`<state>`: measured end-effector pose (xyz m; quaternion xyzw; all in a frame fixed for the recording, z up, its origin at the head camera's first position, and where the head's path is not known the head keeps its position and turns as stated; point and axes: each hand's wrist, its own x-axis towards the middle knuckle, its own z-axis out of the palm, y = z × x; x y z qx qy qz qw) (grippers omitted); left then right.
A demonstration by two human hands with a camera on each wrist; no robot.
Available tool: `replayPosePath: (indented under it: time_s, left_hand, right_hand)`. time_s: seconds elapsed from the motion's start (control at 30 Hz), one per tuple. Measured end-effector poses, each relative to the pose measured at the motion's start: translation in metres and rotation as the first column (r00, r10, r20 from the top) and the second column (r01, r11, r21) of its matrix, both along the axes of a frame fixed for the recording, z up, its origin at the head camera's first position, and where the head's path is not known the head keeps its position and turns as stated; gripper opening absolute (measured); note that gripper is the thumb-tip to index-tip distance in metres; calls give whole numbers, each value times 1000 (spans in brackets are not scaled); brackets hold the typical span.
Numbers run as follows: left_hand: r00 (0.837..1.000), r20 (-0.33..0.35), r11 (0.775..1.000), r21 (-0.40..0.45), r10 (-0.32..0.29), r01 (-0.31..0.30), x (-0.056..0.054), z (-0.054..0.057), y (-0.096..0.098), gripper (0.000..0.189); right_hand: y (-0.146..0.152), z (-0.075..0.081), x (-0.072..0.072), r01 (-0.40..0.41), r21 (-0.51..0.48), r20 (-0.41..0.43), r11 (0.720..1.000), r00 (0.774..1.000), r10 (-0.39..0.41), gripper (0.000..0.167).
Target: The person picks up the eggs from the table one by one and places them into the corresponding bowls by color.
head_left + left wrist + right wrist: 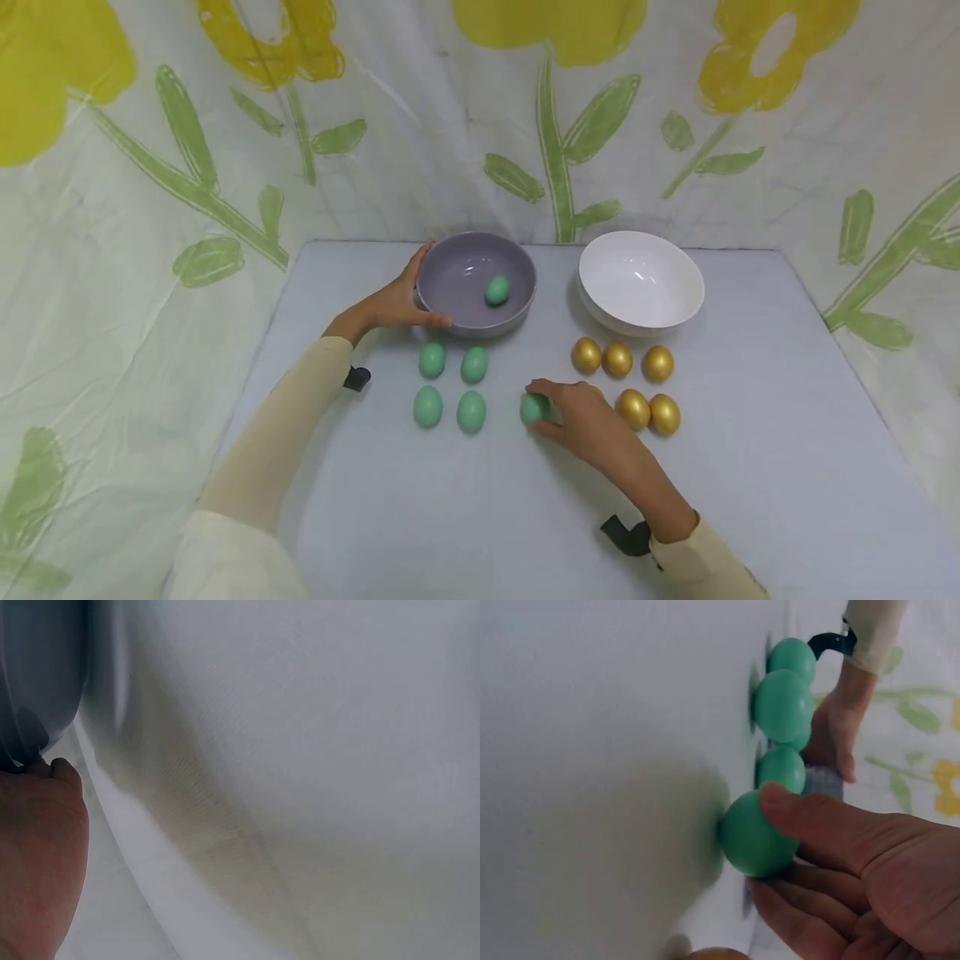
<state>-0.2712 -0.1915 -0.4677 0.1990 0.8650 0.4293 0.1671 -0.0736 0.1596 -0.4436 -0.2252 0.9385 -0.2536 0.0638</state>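
At the back of the table, my left hand (pixel 397 298) holds the side of a grey-purple bowl (pixel 457 279), its thumb near the front rim and its fingers round the left side. One green egg (pixel 497 290) lies inside. In the right wrist view, my right hand (pixel 885 862) has thumb and fingers on either side of another green egg (pixel 751 838), which sits at the table surface. Several more green eggs (pixel 471 411) lie in two rows in front of the bowl. In the left wrist view only part of the left hand (pixel 41 855) shows beside the bowl (pixel 45 667).
A white bowl (pixel 641 279) stands right of the grey-purple one. Several gold eggs (pixel 633 408) lie in front of it, one partly hidden behind my right hand. A cloth printed with yellow flowers (pixel 551 150) hangs behind the pale table (pixel 420 517).
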Motion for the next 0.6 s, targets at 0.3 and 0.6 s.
replayPosePath:
  time_s: [0.3, 0.6]
  left_hand:
    - [1000, 9, 1000, 9, -2, 2, 2, 0, -1, 145]
    - [1000, -4, 1000, -1, -3, 3, 1, 1, -1, 147]
  right_hand:
    - [0, 50, -24, -8, -110, -72, 994, 997, 0, 51]
    - [-15, 92, -65, -35, -187, -209, 982, 978, -5, 50]
